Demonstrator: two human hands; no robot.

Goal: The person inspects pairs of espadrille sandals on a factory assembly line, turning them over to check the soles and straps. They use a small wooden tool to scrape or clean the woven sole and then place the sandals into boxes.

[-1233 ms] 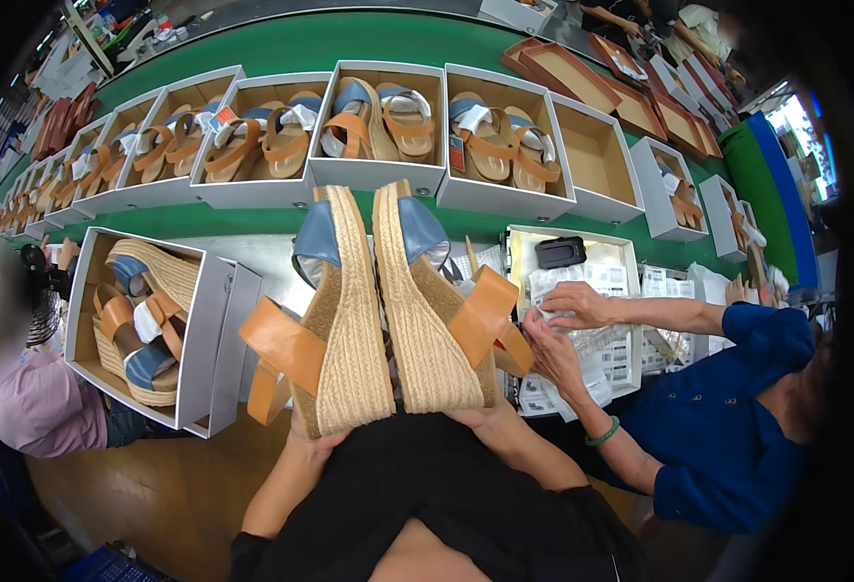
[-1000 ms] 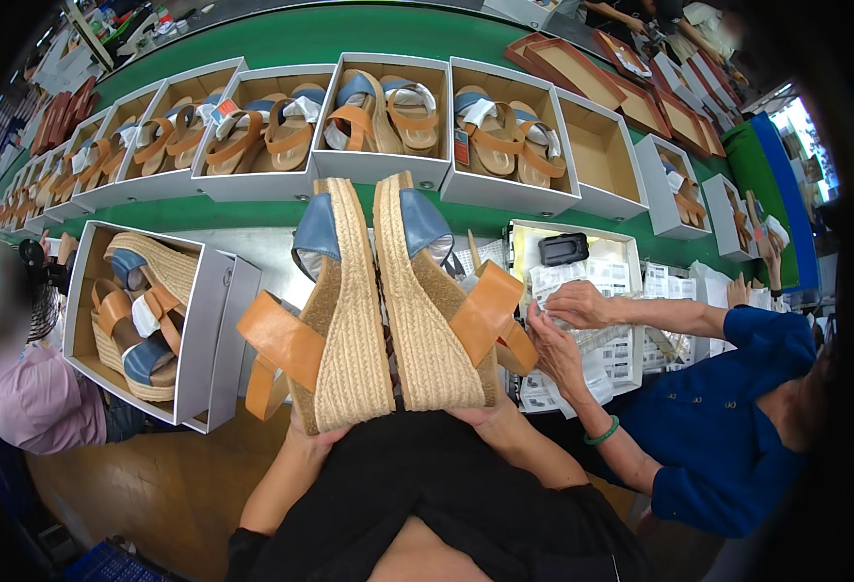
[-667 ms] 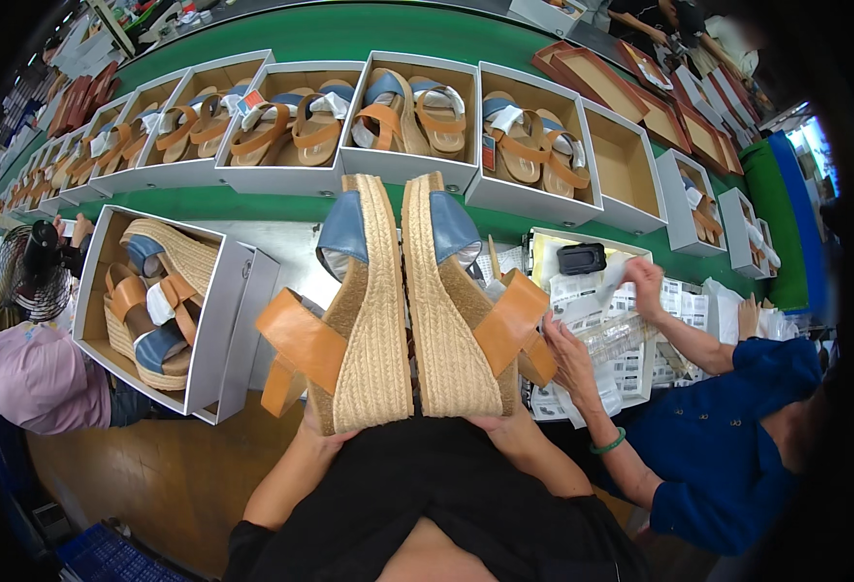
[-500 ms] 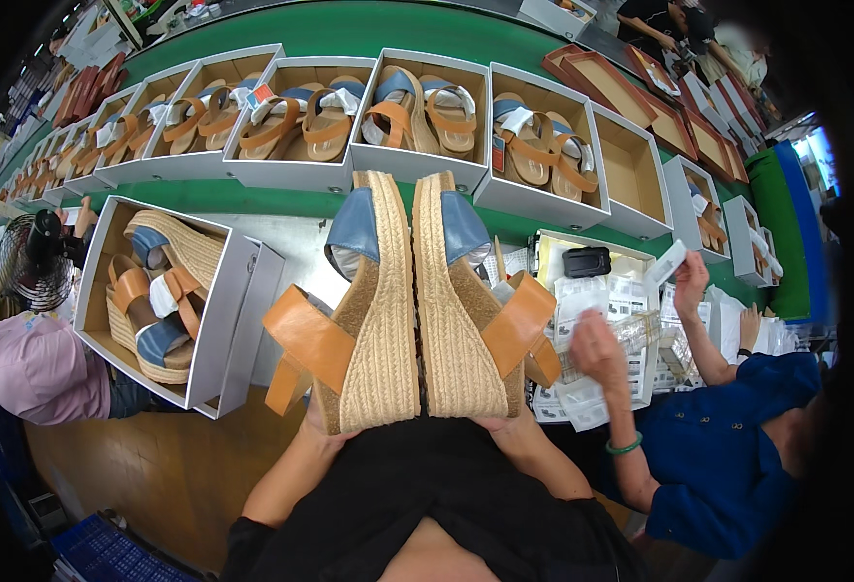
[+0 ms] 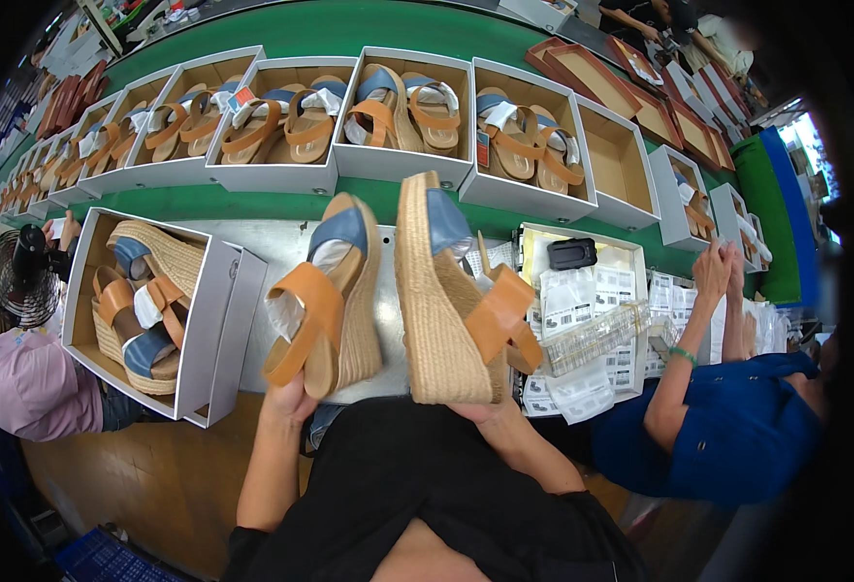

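Observation:
I hold a pair of wedge sandals with woven straw soles, tan straps and blue toe bands. My left hand (image 5: 289, 400) grips the heel of the left sandal (image 5: 325, 296), which is tilted so its straps and white paper stuffing face me. My right hand (image 5: 480, 412) holds the heel of the right sandal (image 5: 446, 296) from below, sole side turned toward the left one. The two sandals stand apart with a gap between them, above a grey work table (image 5: 272, 247).
An open white box (image 5: 209, 330) at my left holds another such pair. A row of white boxes (image 5: 402, 160) with sandals lies on a green conveyor (image 5: 349, 29). A person in blue (image 5: 737, 436) at my right reaches over packets in a tray (image 5: 592, 291). A person in pink (image 5: 29, 383) sits left.
The two sandals were pressed sole to sole; now they are parted and the left one has turned to show its straps. The person in blue raised a hand off the tray.

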